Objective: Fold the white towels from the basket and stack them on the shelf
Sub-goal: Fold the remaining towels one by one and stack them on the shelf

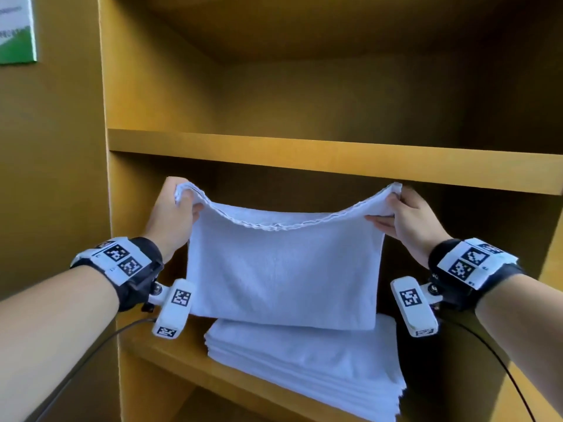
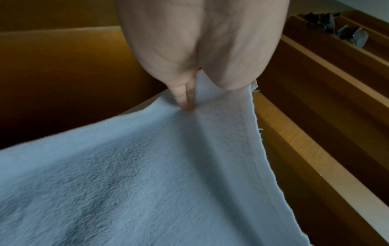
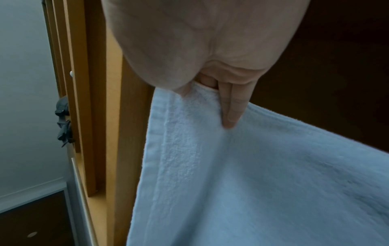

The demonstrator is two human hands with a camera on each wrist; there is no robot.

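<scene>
A person's left hand point(image 1: 170, 214) pinches the left top corner of a folded white terry towel point(image 1: 283, 269), fingers point(image 2: 185, 98) curled into the nap. The cloth sags between both grips, hanging just above a stack of folded towels point(image 1: 304, 360) on the yellow wooden shelf point(image 1: 170, 354), under the upper board point(image 1: 304, 156). The right hand point(image 1: 408, 220) grips the opposite corner.

Both bare forearms are wearing black wrist straps point(image 1: 138, 271) carrying white tags with black square codes; white coded camera blocks point(image 1: 174, 309) and dark cables point(image 1: 91, 354) are hanging beneath.
</scene>
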